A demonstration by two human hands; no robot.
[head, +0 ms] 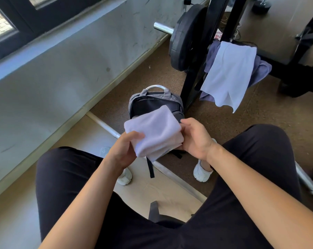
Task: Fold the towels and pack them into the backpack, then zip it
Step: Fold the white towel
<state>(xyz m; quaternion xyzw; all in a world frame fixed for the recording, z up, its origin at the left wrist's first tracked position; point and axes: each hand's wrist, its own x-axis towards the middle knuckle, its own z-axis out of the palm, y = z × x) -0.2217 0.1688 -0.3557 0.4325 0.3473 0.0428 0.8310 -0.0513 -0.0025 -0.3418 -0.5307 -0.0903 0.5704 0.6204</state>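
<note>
Two bare hands hold a folded white terry towel (155,130) in the air above the knees. The left hand (124,150) grips its near left corner with curled fingers, and the right hand (195,139) pinches its right edge. Just beyond and below the towel, a grey fabric backpack (152,103) with a silver handle sits on the brown speckled floor, its dark top looking open. Farther right, a second unfolded white towel (229,72) hangs over a blue cloth (261,71) on a black metal rack (193,83), beside a black weight plate (184,38).
</note>
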